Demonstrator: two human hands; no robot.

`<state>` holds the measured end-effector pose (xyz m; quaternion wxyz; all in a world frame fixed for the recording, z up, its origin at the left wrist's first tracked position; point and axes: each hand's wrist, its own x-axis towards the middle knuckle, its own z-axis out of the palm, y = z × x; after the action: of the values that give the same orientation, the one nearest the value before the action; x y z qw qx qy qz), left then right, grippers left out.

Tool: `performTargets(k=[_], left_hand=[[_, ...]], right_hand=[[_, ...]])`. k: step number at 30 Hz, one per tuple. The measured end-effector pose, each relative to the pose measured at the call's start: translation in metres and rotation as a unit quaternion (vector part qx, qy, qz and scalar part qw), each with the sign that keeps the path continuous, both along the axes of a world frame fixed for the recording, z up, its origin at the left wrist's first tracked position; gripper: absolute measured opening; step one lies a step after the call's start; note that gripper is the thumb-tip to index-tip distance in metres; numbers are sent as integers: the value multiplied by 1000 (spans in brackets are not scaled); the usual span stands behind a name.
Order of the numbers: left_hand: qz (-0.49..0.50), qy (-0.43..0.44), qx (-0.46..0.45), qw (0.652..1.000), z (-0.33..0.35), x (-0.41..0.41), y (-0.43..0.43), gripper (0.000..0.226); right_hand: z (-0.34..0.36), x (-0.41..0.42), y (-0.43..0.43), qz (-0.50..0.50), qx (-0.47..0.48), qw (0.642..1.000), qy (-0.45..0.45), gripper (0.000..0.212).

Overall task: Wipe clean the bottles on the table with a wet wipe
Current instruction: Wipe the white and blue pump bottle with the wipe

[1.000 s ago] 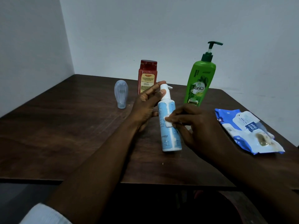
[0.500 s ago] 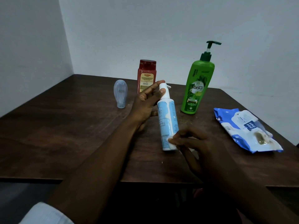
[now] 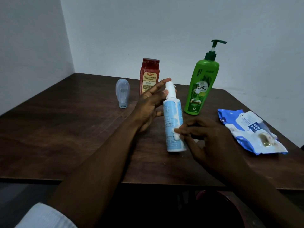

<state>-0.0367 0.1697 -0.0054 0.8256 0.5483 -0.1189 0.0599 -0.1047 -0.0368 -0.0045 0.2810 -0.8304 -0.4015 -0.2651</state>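
Observation:
A white and light-blue pump bottle (image 3: pixel 171 111) stands tilted near the middle of the dark wooden table (image 3: pixel 65 129). My left hand (image 3: pixel 148 106) holds it, fingertips at the pump top and thumb against its left side. My right hand (image 3: pixel 207 139) pinches a small white wet wipe (image 3: pixel 176 134) against the bottle's lower part. Behind stand a green pump shampoo bottle (image 3: pixel 201 86), a red bottle (image 3: pixel 148 74) with a yellow label, and a small clear bottle (image 3: pixel 122 93) resting on its cap.
A blue and white pack of wet wipes (image 3: pixel 250 130) lies at the right of the table. White walls meet in a corner behind the table. The table's front edge runs below my forearms.
My right hand slid the wipe from the bottle's middle down to its base, then came partway back up. My left hand and the bottle have hardly moved.

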Motion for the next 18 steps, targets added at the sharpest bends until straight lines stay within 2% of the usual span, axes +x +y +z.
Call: performTargets(k=[5, 11, 18], left_hand=[[-9, -14, -24, 1000, -1, -1, -1, 40], [12, -31, -14, 999, -1, -1, 0, 40], [28, -30, -4, 999, -1, -1, 1, 39]], right_hand=[[20, 27, 13, -11, 22, 999, 23, 18], [46, 47, 34, -13, 16, 1000, -16, 16], [40, 48, 33, -27, -17, 998, -62, 18]])
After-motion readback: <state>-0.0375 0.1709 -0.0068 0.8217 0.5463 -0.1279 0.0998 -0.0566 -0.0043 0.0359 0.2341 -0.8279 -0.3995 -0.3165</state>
